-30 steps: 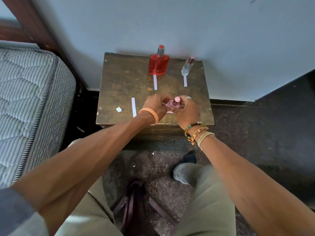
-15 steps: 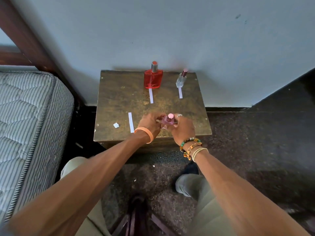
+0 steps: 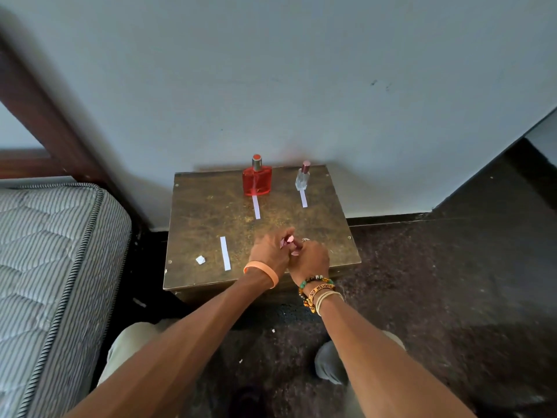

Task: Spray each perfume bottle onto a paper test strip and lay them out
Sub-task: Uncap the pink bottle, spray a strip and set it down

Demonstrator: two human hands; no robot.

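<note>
1. Hiding most of the small pink bottle (image 3: 287, 241), the left hand (image 3: 271, 251) and right hand (image 3: 310, 259) met over the front part of the bench (image 3: 208, 212); only the bottle's cap and a sliver of its body showed between them.
2. The left hand's fingers curled round the bottle's upper part, and the right hand's fingers curled against its lower part.
3. Whether either hand also pinched a paper strip could not be made out.
4. The red bottle (image 3: 257, 179) and the clear bottle (image 3: 302, 178) stood upright at the back, near the wall, well apart from the hands.
5. One white strip (image 3: 256, 207) lay just in front of the red bottle and another (image 3: 303, 198) just in front of the clear one.
6. A third strip (image 3: 225, 253) lay left of the hands, with a paper scrap (image 3: 200, 260) further left.
</note>
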